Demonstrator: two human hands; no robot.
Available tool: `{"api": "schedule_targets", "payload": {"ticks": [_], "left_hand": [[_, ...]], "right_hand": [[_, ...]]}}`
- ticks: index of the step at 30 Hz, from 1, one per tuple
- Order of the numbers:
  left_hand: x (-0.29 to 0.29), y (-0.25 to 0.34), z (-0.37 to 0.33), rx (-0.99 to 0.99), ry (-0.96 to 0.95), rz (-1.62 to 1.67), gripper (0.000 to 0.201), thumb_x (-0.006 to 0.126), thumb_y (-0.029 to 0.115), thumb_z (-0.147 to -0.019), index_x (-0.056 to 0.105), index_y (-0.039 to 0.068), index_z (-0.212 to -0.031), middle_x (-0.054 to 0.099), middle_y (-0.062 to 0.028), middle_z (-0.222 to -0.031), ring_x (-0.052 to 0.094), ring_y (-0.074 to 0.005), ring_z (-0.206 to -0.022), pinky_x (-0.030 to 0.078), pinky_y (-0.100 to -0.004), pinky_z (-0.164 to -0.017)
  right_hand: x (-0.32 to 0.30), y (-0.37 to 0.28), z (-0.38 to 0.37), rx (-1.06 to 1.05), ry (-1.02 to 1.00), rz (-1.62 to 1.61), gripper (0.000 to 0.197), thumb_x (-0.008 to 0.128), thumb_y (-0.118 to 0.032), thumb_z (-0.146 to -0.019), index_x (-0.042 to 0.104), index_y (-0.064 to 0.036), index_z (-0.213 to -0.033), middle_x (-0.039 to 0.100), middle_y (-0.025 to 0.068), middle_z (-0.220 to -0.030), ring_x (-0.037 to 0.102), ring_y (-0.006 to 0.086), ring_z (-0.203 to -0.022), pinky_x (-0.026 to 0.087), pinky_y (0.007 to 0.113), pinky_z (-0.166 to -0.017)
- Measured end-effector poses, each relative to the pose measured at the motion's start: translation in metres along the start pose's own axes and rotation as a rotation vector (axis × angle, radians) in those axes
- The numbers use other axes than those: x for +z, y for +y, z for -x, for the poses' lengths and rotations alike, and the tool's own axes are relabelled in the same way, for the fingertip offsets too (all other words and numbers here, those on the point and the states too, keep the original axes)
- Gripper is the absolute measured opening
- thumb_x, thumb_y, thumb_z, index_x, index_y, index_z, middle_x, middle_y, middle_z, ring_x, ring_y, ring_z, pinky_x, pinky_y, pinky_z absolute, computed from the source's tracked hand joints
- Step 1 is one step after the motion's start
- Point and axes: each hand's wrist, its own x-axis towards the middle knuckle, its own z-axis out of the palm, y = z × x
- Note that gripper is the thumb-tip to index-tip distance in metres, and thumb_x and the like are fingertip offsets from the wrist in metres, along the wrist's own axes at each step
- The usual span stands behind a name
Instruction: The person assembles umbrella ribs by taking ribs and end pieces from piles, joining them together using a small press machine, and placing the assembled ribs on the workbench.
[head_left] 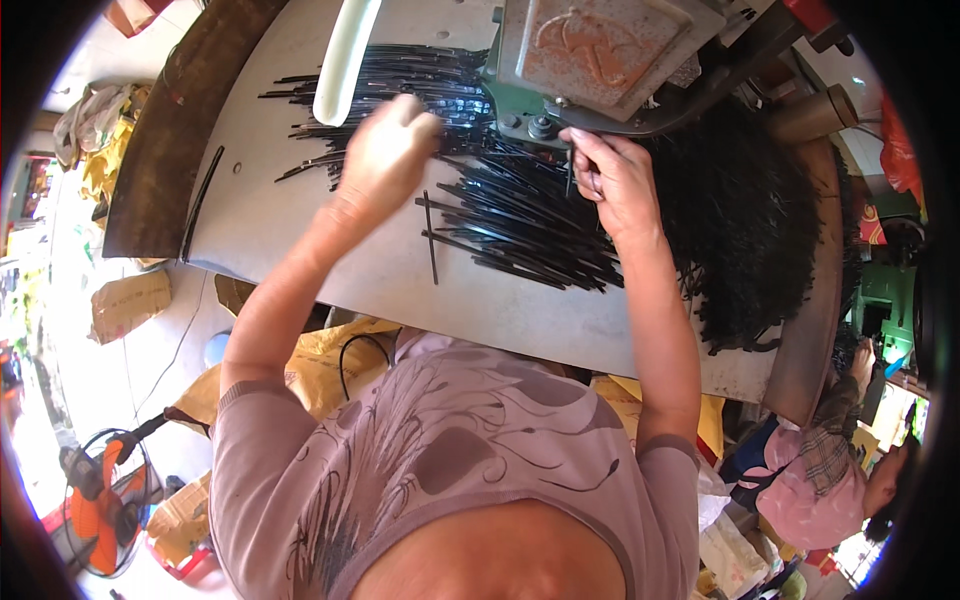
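Note:
My left hand (pixel 388 155) is closed, fingers curled, above a pile of thin black strips (pixel 400 75) left of the machine. Its fingertips are slightly blurred, and whatever they hold is hidden. My right hand (pixel 618 180) pinches a thin black strip at the lower edge of the bench machine (pixel 600 50), which has a green base and a rusty metal cover with a raised umbrella shape. Between my hands, more black strips (pixel 530 225) lie in a loose bundle. A pale curved bar (pixel 347 60) hangs above and beside my left hand.
A dense heap of black strips (pixel 745 220) covers the right of the metal table (pixel 330 250). Single strips lie apart at left and front. A brown rim (pixel 150 150) borders the table. An orange fan (pixel 100 500) stands at lower left; another person (pixel 815 490) is at lower right.

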Motion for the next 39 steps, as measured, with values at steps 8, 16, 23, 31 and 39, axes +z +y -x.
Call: {"api": "schedule_targets", "payload": {"ticks": [8, 16, 23, 31, 39], "left_hand": [[0.013, -0.037, 0.007, 0.119, -0.028, -0.004, 0.009, 0.056, 0.002, -0.07, 0.05, 0.004, -0.077, 0.046, -0.0063, -0.079, 0.045, -0.0244, -0.079, 0.038, -0.0349, -0.07], [0.015, -0.032, 0.004, 0.151, -0.049, 0.019, 0.011, 0.055, 0.001, -0.07, 0.047, 0.004, -0.078, 0.045, -0.008, -0.08, 0.046, -0.0255, -0.079, 0.039, -0.0351, -0.07], [0.02, -0.03, 0.006, 0.162, -0.003, 0.056, 0.014, 0.054, -0.002, -0.071, 0.05, 0.004, -0.083, 0.045, -0.0096, -0.081, 0.045, -0.0272, -0.078, 0.04, -0.0365, -0.069], [0.019, -0.016, -0.001, 0.219, 0.148, 0.105, 0.017, 0.053, -0.006, -0.071, 0.049, 0.002, -0.086, 0.05, -0.0111, -0.082, 0.049, -0.0279, -0.078, 0.042, -0.0347, -0.069], [0.022, 0.034, -0.024, 0.026, 0.079, 0.247, 0.022, 0.053, 0.0, -0.076, 0.052, 0.006, -0.098, 0.053, -0.0113, -0.081, 0.054, -0.0278, -0.069, 0.045, -0.0316, -0.06]], "right_hand": [[-0.007, 0.001, 0.001, -0.086, 0.21, -0.147, 0.01, 0.056, -0.005, -0.079, 0.053, 0.0027, -0.083, 0.055, 0.008, -0.071, 0.057, 0.0145, -0.061, 0.05, 0.024, -0.051], [-0.002, 0.004, 0.005, -0.119, 0.21, -0.358, 0.01, 0.052, 0.003, -0.078, 0.05, 0.0098, -0.085, 0.057, 0.0186, -0.084, 0.061, 0.0277, -0.079, 0.052, 0.035, -0.073], [0.006, 0.004, 0.004, -0.097, 0.211, -0.412, 0.011, 0.053, 0.004, -0.077, 0.051, 0.0093, -0.086, 0.057, 0.0192, -0.089, 0.059, 0.0307, -0.087, 0.05, 0.039, -0.079], [0.009, 0.007, 0.004, -0.133, 0.243, -0.406, 0.011, 0.052, 0.002, -0.079, 0.048, 0.0077, -0.087, 0.057, 0.0196, -0.088, 0.06, 0.029, -0.082, 0.051, 0.039, -0.075], [0.016, 0.012, 0.0, -0.166, 0.234, -0.441, 0.013, 0.052, 0.001, -0.079, 0.045, 0.0078, -0.089, 0.056, 0.021, -0.091, 0.058, 0.0311, -0.086, 0.049, 0.041, -0.079]]}}
